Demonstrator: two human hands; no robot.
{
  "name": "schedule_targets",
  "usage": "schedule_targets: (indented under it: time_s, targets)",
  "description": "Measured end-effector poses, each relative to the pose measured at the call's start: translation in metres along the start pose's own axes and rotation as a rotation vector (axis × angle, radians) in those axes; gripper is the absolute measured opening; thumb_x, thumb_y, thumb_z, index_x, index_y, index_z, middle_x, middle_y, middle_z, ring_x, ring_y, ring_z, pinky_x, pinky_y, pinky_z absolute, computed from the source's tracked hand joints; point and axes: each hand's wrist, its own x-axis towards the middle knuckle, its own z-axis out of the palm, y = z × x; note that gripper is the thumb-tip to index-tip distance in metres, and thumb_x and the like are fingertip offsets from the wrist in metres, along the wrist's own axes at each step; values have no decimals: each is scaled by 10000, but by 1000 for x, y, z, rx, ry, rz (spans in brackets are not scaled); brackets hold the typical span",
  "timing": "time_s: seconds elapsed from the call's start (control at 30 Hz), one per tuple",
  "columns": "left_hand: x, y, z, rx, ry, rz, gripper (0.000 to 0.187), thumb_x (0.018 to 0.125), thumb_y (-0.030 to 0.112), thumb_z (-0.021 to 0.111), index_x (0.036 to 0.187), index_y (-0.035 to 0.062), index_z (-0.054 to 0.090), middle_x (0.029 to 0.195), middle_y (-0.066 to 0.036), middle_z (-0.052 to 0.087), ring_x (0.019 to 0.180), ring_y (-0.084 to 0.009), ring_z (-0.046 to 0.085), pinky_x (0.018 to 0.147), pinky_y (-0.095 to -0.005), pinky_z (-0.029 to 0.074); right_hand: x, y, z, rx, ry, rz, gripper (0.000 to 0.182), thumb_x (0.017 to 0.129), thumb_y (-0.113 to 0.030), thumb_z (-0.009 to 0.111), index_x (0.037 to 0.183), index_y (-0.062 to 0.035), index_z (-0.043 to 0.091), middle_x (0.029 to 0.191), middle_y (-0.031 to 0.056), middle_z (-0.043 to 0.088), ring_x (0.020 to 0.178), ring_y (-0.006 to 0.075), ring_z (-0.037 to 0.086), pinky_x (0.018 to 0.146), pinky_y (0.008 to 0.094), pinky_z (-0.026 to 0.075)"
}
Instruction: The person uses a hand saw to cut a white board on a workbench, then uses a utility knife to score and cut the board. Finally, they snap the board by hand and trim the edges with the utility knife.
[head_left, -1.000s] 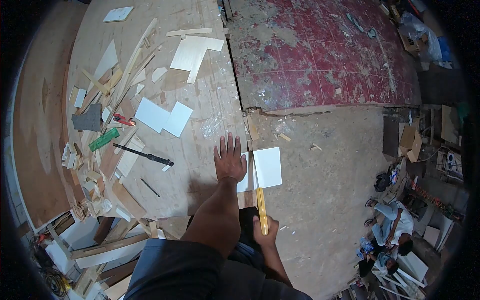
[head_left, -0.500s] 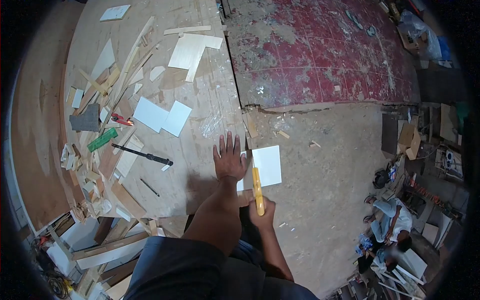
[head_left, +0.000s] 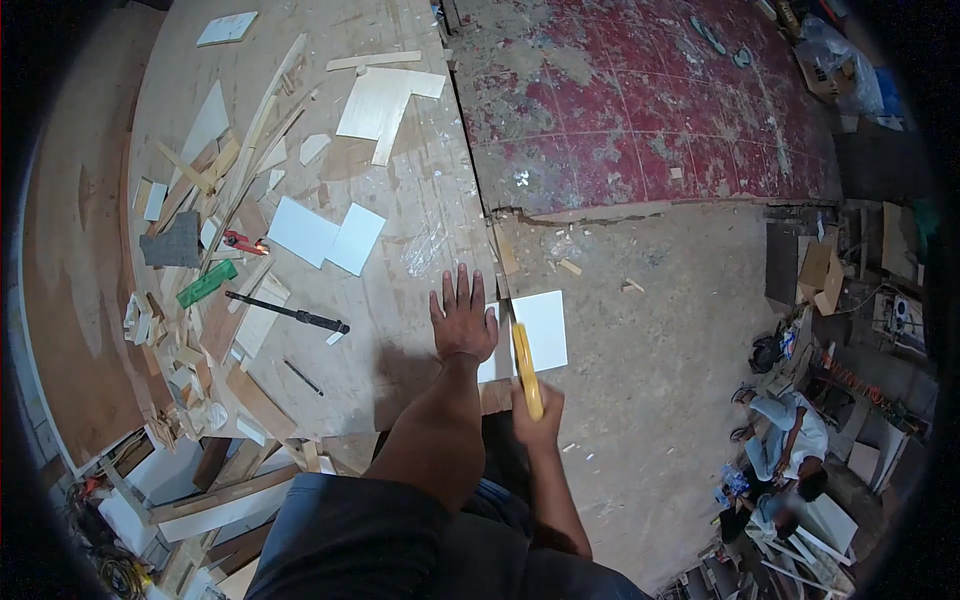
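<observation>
My left hand (head_left: 465,328) lies flat with fingers spread, near the right edge of the wooden worktable (head_left: 415,300). It presses on the left part of a white board (head_left: 543,330) that sticks out past that edge. My right hand (head_left: 538,418) is closed around the yellow handle of a hand saw (head_left: 526,365). The saw is seen nearly edge-on against the board, just right of the table edge, and little of its blade shows.
Wood offcuts (head_left: 240,170), white pieces (head_left: 303,232), a green block (head_left: 207,284), a black bar-shaped tool (head_left: 288,311) and a thin dark pen-like tool (head_left: 303,378) lie on the table. A person (head_left: 785,435) sits on the floor at the right, among scrap and boxes.
My right hand and the saw have moved slightly forward and to the right along the board. My left hand stays flat in place; the whole view has shifted a little.
</observation>
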Motion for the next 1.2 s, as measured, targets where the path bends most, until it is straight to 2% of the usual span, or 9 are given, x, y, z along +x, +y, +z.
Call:
schedule_targets:
  time_s: [0.13,0.33,0.53,0.6,0.8,0.87,0.97,1.03,1.2]
  targets:
    - [-5,2,-3,-21,9,11,738,961,368,458,1611,133,201,1692,-122,89,1552,-359,58,1215,-578,68,1,-7,1,76,-96,76,173,878,-100,667,745,6,634,590,65,578,545,102,531,519,318,442]
    - [-1,2,0,-29,3,-1,740,961,355,475,1612,141,198,1694,-115,77,1552,-355,68,1214,-580,77,-116,-20,-63,4,-89,144,345,880,-69,703,625,-47,472,545,-2,436,524,65,422,468,299,346]
    - [-2,1,-4,-13,-14,1,723,972,364,457,1611,139,205,1696,-115,69,1553,-353,63,1214,-581,82,-42,-2,-5,-1,32,-81,345,901,-83,682,616,-51,490,543,-5,432,526,69,423,476,297,345]
    - [0,1,0,-21,17,-1,722,971,370,461,1609,137,216,1695,-116,78,1553,-354,61,1214,-580,81,2,1,6,40,-29,32,233,899,-136,666,725,5,604,562,80,563,534,107,548,514,326,455]
    - [0,2,0,41,-6,-21,720,975,408,441,1614,171,207,1697,-95,86,1553,-336,78,1216,-571,84,-59,-11,-30,-185,-28,-45,313,897,-150,696,658,-17,544,518,71,506,482,117,502,468,332,408]
    - [-2,-2,3,11,25,0,719,971,383,450,1609,148,216,1695,-107,88,1553,-352,74,1215,-576,81,-99,-26,-57,-55,-85,120,291,882,-130,704,658,-31,547,515,81,498,452,131,498,464,326,407]
    - [-3,1,3,-31,47,16,718,966,359,455,1605,122,225,1694,-120,88,1552,-367,70,1214,-581,76,-94,-36,-59,-27,-84,80,320,874,-103,721,636,-45,515,526,28,458,466,106,442,455,318,353]
    - [-1,0,2,-25,34,11,720,965,359,453,1604,120,225,1694,-122,87,1552,-367,69,1214,-582,76,-60,-16,-27,-168,-4,-138,302,883,-100,703,653,-48,514,520,39,446,459,126,456,455,327,354]
    - [-3,1,6,17,75,0,704,984,423,415,1610,165,224,1702,-84,61,1559,-336,53,1221,-565,63,-17,13,2,50,-32,-99,215,896,-104,679,719,-21,589,568,97,542,504,130,526,493,335,422]
